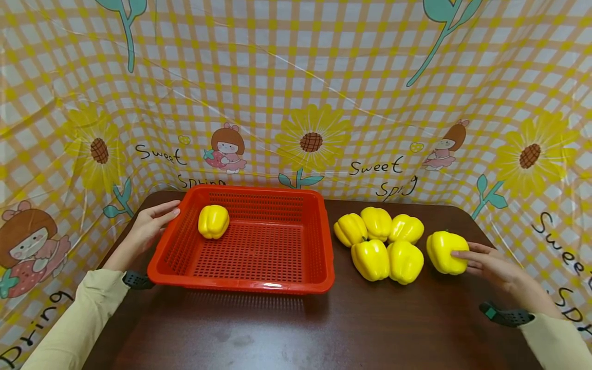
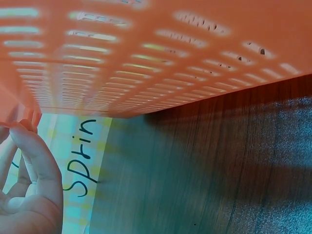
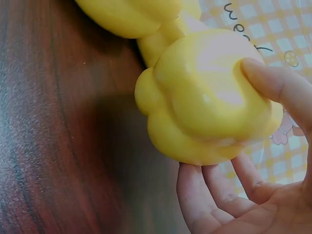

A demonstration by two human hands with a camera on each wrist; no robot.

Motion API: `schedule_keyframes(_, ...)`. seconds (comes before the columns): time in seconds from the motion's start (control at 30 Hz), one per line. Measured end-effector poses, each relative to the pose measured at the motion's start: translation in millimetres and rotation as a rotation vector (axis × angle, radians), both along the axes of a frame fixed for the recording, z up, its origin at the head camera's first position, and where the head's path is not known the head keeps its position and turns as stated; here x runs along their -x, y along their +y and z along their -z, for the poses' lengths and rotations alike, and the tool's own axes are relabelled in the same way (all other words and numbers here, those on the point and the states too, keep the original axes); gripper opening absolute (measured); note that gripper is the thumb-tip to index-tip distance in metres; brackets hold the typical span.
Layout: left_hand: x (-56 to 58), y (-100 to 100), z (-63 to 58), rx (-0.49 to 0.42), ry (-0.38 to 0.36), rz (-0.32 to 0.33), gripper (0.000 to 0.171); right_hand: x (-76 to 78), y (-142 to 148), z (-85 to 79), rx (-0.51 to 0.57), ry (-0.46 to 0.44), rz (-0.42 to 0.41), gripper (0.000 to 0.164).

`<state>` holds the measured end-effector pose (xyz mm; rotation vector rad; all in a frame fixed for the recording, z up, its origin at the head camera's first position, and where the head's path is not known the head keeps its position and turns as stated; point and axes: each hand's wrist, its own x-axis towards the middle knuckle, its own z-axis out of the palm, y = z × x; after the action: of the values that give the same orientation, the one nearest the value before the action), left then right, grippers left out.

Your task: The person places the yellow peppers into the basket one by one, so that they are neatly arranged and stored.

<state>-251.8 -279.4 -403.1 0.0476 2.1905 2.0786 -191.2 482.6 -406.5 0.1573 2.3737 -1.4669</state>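
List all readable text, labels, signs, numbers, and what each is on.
"Sweet": checked cloth, back left
"Spring": below it, partly hidden
"Sweet": cloth, back right
"Spig": below that
"pring": cloth, lower left
"Swee", cut off: cloth, right
"Sp", cut off: below
"Sprin": cloth, left wrist view
"wee", partial: cloth, right wrist view
Basket, peppers: no readable text

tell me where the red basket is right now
In the head view, the red basket is left of centre on the dark table, just left of the five clustered yellow peppers, with the left hand at its left rim.
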Motion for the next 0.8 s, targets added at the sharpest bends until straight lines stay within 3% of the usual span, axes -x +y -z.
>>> schedule_keyframes(0.3, 0.4, -1, 1.7, -0.009, 0.012, 0.005, 0.067, -1.1, -9, -14.9, 0.053, 0.003, 0.021, 0.075)
schedule_keyframes(0.47, -0.3, -1, 1.5, -0.011, 0.010, 0.009, 0.068, -1.5, -12, -19.3, 0.182, -0.020, 0.055, 0.024)
schedule_keyframes(0.53, -0.4, -1, 1.2, -0.007, 0.007, 0.008, 0.068, -1.3, -13, -20.7, 0.209, -0.022, 0.055, 0.014)
schedule_keyframes(0.7, 0.1, -1, 1.1, -0.004, 0.005, 0.001, 0.068, 1.5, -19, -24.6, 0.161, -0.004, 0.024, 0.050)
schedule_keyframes(0.8, 0.2, -1, 1.2, 0.001, 0.005, -0.001, 0.067, 2.5, -23, -28.0, 0.185, -0.002, 0.027, 0.043)
